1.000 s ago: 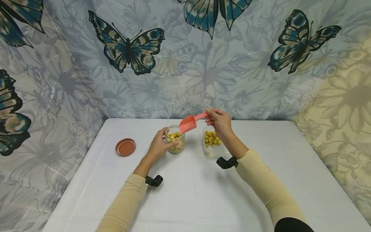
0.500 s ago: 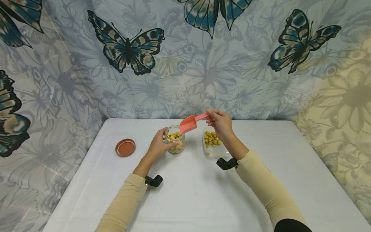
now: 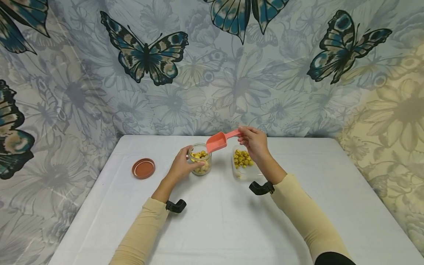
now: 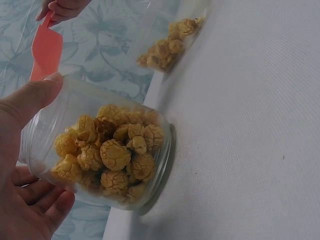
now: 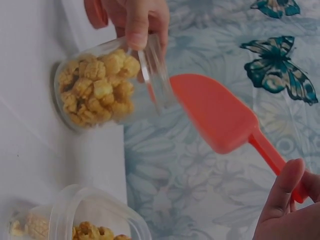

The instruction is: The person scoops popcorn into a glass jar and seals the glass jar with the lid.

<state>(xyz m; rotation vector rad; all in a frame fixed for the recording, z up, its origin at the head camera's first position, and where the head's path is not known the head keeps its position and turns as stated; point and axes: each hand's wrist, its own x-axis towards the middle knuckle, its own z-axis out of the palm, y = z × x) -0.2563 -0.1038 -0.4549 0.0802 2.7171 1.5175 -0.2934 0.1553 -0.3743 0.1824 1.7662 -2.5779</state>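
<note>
One popcorn jar (image 4: pixel 107 150) standing on table (image 3: pixel 205 221), gripped in left hand (image 3: pixel 183 165); one scoop (image 3: pixel 216 142) at its mouth, pinched in right hand (image 3: pixel 255 142); probably mid-filling, next calling for a refill from the tub (image 3: pixel 246 173).

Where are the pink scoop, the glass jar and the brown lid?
Pink scoop (image 5: pixel 215 112): right wrist view, on its broad blade.
Glass jar (image 5: pixel 144 105): right wrist view, on its clear wall.
Brown lid (image 3: pixel 143 168): head view, on its flat middle.

Just right of center in the head view, a person's right hand (image 3: pixel 254 142) sits slightly lower and farther right than moments earlier, the coral scoop (image 3: pixel 216 142) and black wrist camera (image 3: pixel 261 188) nudged rightward with it.
</note>
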